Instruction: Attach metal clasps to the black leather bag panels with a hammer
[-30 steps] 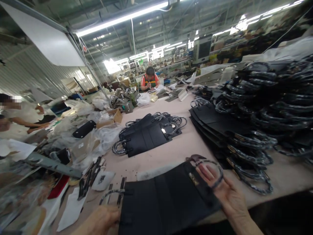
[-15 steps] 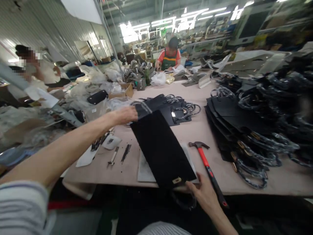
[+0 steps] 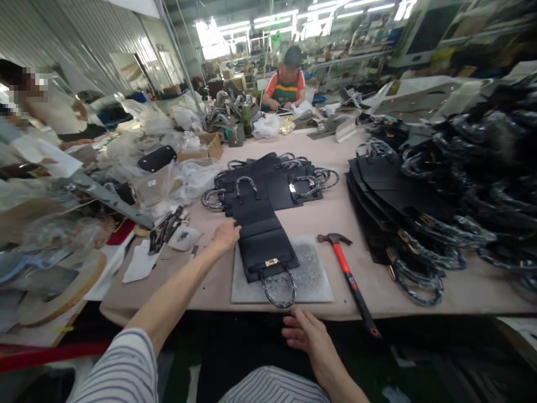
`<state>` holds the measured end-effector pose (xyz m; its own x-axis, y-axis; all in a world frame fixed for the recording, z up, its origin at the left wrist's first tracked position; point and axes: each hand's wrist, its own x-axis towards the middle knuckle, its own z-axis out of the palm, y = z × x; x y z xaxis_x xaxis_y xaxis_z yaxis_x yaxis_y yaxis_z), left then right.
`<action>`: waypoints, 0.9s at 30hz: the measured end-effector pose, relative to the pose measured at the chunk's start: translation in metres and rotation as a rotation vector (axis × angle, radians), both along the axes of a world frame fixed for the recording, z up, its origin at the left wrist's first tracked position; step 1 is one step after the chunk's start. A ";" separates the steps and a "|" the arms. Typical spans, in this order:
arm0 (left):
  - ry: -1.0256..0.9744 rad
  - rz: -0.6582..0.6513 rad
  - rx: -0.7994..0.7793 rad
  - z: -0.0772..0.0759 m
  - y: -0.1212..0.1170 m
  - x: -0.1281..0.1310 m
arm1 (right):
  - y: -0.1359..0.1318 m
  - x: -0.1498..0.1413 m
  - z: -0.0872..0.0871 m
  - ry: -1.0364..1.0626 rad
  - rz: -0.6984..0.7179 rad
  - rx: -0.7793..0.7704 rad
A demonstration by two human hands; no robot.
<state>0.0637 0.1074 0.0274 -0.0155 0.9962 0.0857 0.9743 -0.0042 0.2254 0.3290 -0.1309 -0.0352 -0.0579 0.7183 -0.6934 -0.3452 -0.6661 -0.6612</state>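
Observation:
A flat black bag panel [image 3: 260,235] with wrapped handles and a gold clasp lies stretched from the grey metal plate [image 3: 312,274] up onto a stack of similar black panels [image 3: 268,182]. My left hand [image 3: 225,235] rests at the panel's left edge, fingers curled against it. Near the table's front edge, my right hand [image 3: 304,333] hovers just below the plate with fingers loosely apart and nothing in it. A red-handled hammer [image 3: 348,274] lies to the right of the plate.
Large heaps of black handled panels [image 3: 419,207] fill the right side. Small tools and paper scraps [image 3: 168,232], plastic bags and a cardboard box [image 3: 207,146] crowd the left. A person in an orange shirt [image 3: 287,84] works at the far end; another person [image 3: 37,106] sits at left.
The black panel, held up between both hands before, now lies flat on the plate and stack. My right hand has let go and drawn back to the table edge.

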 end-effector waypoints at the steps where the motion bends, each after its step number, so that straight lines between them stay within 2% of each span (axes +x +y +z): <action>1: -0.014 0.019 -0.019 -0.011 -0.015 -0.003 | 0.006 -0.004 0.002 0.073 -0.012 -0.018; 3: -0.045 0.035 -0.036 -0.028 -0.044 -0.011 | 0.017 -0.012 0.005 0.146 -0.035 -0.048; 5: -0.103 0.055 -0.010 -0.038 -0.069 -0.022 | 0.024 -0.018 0.007 0.133 -0.042 -0.087; 8: -0.155 0.113 0.065 -0.044 -0.099 -0.047 | 0.027 -0.028 0.008 0.060 0.010 -0.101; 11: -0.119 0.235 0.078 -0.044 -0.117 -0.077 | 0.020 -0.037 0.006 0.059 0.068 -0.067; 15: -0.091 0.395 0.008 -0.040 -0.126 -0.112 | 0.011 -0.042 -0.002 0.075 0.085 -0.103; 19: -0.043 0.470 -0.021 -0.037 -0.124 -0.127 | 0.009 -0.043 -0.008 0.118 0.169 -0.104; 24: -0.027 0.348 -0.069 -0.034 -0.119 -0.118 | 0.009 -0.041 -0.004 0.089 0.169 -0.094; 27: -0.018 0.367 -0.033 -0.028 -0.115 -0.120 | 0.011 -0.038 0.002 0.040 0.205 -0.089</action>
<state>-0.0564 -0.0076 -0.0002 -0.3735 0.9263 0.0503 0.9055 0.3523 0.2366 0.2909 -0.1198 -0.0332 -0.2250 0.6248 -0.7476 -0.2212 -0.7800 -0.5853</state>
